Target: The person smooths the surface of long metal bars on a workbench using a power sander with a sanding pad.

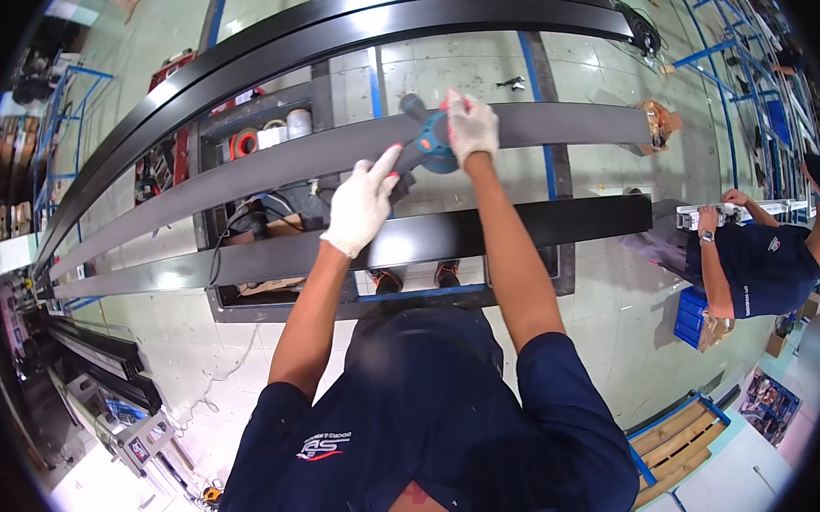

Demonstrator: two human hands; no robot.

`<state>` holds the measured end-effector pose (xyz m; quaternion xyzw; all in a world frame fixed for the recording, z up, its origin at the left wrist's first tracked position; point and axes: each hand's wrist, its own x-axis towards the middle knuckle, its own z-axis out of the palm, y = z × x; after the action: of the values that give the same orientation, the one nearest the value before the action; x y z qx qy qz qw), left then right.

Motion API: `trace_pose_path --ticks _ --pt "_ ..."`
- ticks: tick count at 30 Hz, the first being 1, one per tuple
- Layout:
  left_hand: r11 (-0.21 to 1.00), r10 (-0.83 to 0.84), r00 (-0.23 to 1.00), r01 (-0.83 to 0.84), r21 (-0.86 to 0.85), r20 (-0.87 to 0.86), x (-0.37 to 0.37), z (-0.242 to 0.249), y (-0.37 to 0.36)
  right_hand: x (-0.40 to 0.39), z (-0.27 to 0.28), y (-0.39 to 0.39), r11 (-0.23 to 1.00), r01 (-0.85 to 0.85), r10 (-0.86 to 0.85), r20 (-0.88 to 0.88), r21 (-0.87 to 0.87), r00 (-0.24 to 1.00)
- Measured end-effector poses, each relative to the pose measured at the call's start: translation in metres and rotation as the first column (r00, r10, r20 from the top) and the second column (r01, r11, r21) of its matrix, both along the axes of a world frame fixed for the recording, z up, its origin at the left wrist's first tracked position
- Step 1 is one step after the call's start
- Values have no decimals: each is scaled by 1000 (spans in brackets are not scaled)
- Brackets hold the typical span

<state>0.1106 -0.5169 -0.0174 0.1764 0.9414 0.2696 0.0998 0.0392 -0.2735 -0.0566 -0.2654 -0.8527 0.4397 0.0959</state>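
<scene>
A long dull-grey metal profile (565, 125) lies across the frame. On it is a blue and black sander (437, 148), a little smeared, with a dark knob sticking out at its upper left. My right hand (472, 129), in a white glove with red fingertips, is closed over the sander's right side. Just left of the tool is my gloved left hand (359, 205), its fingers stretched and apart beside the sander's dark lower part. Whether they touch it cannot be made out. A glossy black profile (560, 224) runs nearer to me.
More black profiles (347, 32) curve along the far side. Below the work, a dark frame (572, 264) holds tape rolls (244, 143) and a can (298, 123). At right, a co-worker (762, 261) handles a silvery profile. A blue crate (690, 317) sits on the floor.
</scene>
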Motion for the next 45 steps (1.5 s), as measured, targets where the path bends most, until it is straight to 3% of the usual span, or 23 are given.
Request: trace_pose_path --ticks 4,5,8,9,12,16,18,25,31,32,34,36,38,40,41,45 --pt "992 -122 992 121 36 16 -5 7 107 13 -9 117 986 138 -142 -43 -96 989" --pt "989 -147 986 147 9 74 -9 8 132 15 -3 142 967 200 -196 36 -157 980" --pt "979 -200 979 198 41 43 -11 2 195 17 -28 218 941 290 -299 -23 -175 954" --pt "978 -204 978 202 59 42 -13 -1 213 13 -48 247 915 301 -322 -38 -269 946" --pt "970 -223 974 218 107 38 -13 -6 243 16 -34 277 906 267 -319 -116 -329 941" --pt "969 -212 977 206 135 36 -12 -6 238 17 -25 275 919 314 -336 -55 -239 940" --pt "974 -191 980 183 137 48 -12 -1 213 12 -35 255 890 305 -349 -77 -340 934" --pt "995 -44 992 53 80 -117 -3 -23 67 2 -14 90 961 205 -216 -44 -185 975" --pt "985 170 985 -169 28 -16 9 -7 -77 -22 -16 -78 981 87 -85 16 -172 996" --pt "983 172 983 -166 80 -69 11 -7 -102 -23 -8 -106 983 59 -55 24 -176 998" --pt "966 259 965 -258 -23 53 11 8 -144 -26 5 -154 971 -70 84 52 -230 995" --pt "957 288 957 -289 33 42 13 13 -185 -29 12 -199 946 -144 157 24 -291 987" --pt "952 301 953 -298 70 -32 13 4 -228 -31 24 -232 922 -284 301 27 -262 953" --pt "937 347 938 -348 43 17 13 11 -259 -34 11 -264 895 -351 364 -6 -276 931" --pt "928 371 928 -372 22 25 12 13 -271 -36 2 -280 903 -347 343 -60 -255 937" --pt "928 373 928 -373 -6 14 7 13 -293 -34 19 -291 870 -385 420 52 -309 906"
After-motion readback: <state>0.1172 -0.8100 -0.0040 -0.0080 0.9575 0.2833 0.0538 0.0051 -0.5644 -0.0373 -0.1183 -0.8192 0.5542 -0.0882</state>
